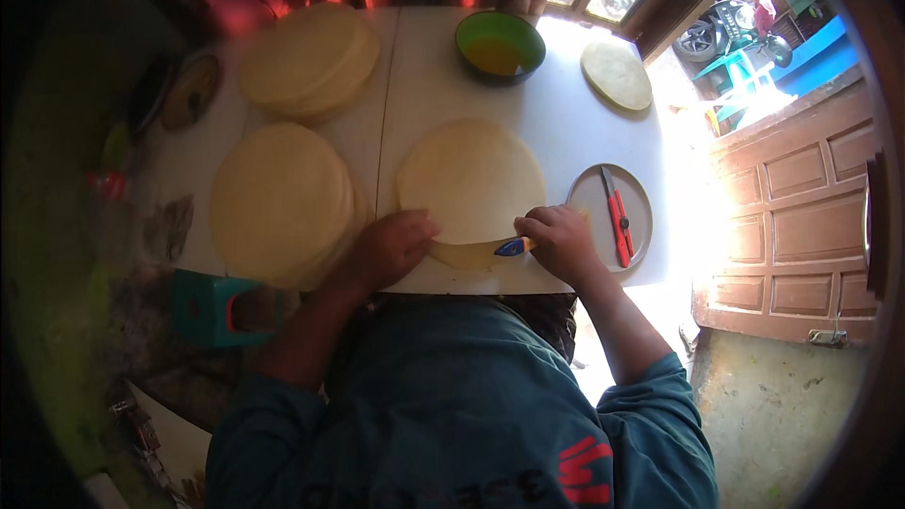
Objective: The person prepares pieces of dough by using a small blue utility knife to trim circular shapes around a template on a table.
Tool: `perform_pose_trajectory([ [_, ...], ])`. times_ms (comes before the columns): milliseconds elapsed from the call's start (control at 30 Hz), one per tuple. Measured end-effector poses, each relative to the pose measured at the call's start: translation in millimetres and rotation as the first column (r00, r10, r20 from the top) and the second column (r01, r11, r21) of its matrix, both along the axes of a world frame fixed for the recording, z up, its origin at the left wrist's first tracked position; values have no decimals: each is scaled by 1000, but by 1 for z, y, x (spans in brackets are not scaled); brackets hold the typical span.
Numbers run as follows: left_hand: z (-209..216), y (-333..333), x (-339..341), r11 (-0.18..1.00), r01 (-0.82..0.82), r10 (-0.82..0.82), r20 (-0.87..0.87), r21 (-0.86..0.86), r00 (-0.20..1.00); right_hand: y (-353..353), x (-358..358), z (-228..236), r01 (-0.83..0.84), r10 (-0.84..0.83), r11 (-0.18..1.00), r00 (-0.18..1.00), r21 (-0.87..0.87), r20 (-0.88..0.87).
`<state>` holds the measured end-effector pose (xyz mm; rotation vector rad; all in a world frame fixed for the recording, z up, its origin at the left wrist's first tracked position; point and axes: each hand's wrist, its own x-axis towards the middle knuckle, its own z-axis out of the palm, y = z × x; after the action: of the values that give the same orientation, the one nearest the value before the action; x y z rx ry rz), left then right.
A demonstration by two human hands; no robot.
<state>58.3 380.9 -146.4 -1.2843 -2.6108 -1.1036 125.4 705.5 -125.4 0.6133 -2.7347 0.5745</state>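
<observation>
Beyond my teal shirt [424,396], my left fingers [419,228] pinch the rim of a round dough sheet [471,179], while my right fingers [541,223] clutch a blue-tipped handle [512,246]; uneven pulling could tear it.

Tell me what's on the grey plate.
A red cutter lies on the plate; the parts beneath it and behind the right hand can't be seen.

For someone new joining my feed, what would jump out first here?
Probably the pale rounds: a near stack and a far stack on the left of the white table, and a middle round with its near edge between the left hand and right hand. Next, the red cutter on the round plate at right, then the green bowl toward the far edge.
</observation>
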Motion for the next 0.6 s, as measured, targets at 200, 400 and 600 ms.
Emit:
perform_pose_trajectory([
  [200, -10, 2, 6, 998, 52, -52, 5, 33, 999, 3, 5, -2, -12, 13, 999, 999, 31, -35],
  [400, -16, 3, 9, 998, 58, -55, -83, 36, 995, 4, 10, -2, -3, 5, 999, 999, 54, -53],
  [600, -12, 1, 12, 997, 65, -62, -78, 40, 995, 5, 14, -6, -15, 18, 998, 998, 53, -62],
])
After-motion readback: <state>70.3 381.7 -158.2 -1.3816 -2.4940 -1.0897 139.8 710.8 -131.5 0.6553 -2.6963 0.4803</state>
